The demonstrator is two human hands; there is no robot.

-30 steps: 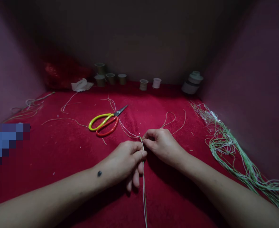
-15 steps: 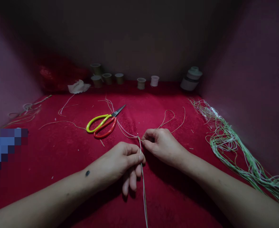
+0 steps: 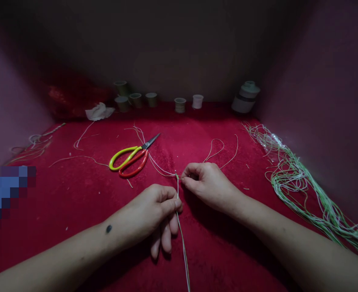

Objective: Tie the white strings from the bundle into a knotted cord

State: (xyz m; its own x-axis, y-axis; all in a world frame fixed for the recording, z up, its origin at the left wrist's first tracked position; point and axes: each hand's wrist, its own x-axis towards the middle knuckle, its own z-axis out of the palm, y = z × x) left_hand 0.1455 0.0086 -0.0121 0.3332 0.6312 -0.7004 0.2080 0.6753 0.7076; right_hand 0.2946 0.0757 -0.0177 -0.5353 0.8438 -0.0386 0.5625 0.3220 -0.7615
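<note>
My left hand (image 3: 163, 213) pinches green and white cords (image 3: 184, 247) between thumb and forefinger, its other fingers hanging loose below. From there the cords run up to a small green knot (image 3: 177, 176) and down past the lower edge of the view. Just right of the knot, my right hand (image 3: 201, 178) is closed in a pinch on a thin cord, whose loop (image 3: 217, 148) lies on the cloth beyond the fingers. Scissors (image 3: 134, 156) with one yellow and one red handle lie at the upper left, over some cord strands.
A red cloth (image 3: 60, 202) covers the table. Thread spools (image 3: 180, 105) line the back, with a white bottle (image 3: 246, 97) at the right and a crumpled tissue (image 3: 99, 111) at the left. A tangled bundle of green and white cords (image 3: 307, 182) lies along the right side.
My left hand has drawn slightly down and left, and the cord between it and the knot looks straighter. My right hand stays beside the knot in its pinch.
</note>
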